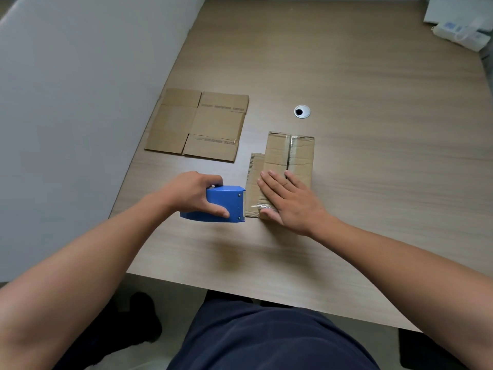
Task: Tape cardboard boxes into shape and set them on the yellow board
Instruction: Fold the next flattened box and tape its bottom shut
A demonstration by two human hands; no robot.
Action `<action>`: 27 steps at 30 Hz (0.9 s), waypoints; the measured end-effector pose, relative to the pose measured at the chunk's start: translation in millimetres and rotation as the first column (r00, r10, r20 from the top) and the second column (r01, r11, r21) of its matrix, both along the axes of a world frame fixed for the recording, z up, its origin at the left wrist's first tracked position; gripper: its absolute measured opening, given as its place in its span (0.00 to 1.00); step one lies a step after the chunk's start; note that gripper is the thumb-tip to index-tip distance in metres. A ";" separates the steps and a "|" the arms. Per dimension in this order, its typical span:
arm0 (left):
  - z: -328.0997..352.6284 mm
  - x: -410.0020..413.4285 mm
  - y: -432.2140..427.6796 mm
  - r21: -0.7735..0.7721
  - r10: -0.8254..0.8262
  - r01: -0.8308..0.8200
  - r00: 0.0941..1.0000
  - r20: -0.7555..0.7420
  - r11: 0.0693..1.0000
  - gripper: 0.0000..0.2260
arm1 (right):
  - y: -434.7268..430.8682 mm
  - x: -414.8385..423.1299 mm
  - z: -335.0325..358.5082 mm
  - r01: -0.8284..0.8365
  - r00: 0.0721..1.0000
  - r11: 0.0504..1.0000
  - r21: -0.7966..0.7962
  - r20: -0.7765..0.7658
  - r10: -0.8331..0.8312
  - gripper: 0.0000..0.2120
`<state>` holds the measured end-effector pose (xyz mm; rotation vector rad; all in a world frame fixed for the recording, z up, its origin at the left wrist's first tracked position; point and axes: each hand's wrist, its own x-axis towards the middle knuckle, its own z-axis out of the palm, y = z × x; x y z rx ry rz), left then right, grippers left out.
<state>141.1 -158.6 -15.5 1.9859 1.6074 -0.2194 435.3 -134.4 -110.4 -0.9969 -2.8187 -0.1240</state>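
- The right hand (290, 201) is laid flat on the near end of the box (290, 153). Its fingers (269, 180) are straight and slightly spread, pressing down rather than gripping.
- The left hand (192, 193) is wrapped round a blue tape dispenser (224, 204), with the thumb along the near side and the fingers curled over the far edge.
- The dispenser's front edge is held just beside the near left corner of the box. A short shiny run of tape (260, 206) is seen there, under the right hand's thumb; whether it is cut cannot be told.
- The box lies directly to the right of the left hand, on the table (373, 182). Its long axis runs away from the person, and a taped seam runs along the same line.
- The right hand is the nearer one, being already on the box. Both forearms are stretched forward and converge on the near end.
- The next move is judged to depend on this side-by-side contact: the tape has to be torn or pressed down while the flaps are pinned.
- A stack of flat cardboard (197, 124) lies further off to the left, beside the wall (80, 102), not yet folded.
- A round cable hole (302, 111) is seen beyond the box.
- No yellow board is in view.
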 end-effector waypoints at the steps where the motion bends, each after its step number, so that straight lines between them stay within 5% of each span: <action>1: 0.0 -0.1 1.6 -0.009 -0.010 0.010 1.000 -0.015 1.000 0.33 | 0.1 0.1 1.0 0.001 1.000 1.000 -0.011 0.006 -0.001 0.34; 14: -14.8 34.9 10.0 0.186 -0.020 0.083 0.948 -0.317 0.979 0.29 | -2.0 -6.2 14.4 0.100 0.992 0.987 -0.125 0.087 -0.090 0.40; 27: -15.7 32.7 -8.5 0.278 0.120 -0.022 0.932 -0.341 0.960 0.28 | -21.5 -33.8 27.0 0.299 0.953 0.917 -0.263 0.134 -0.272 0.40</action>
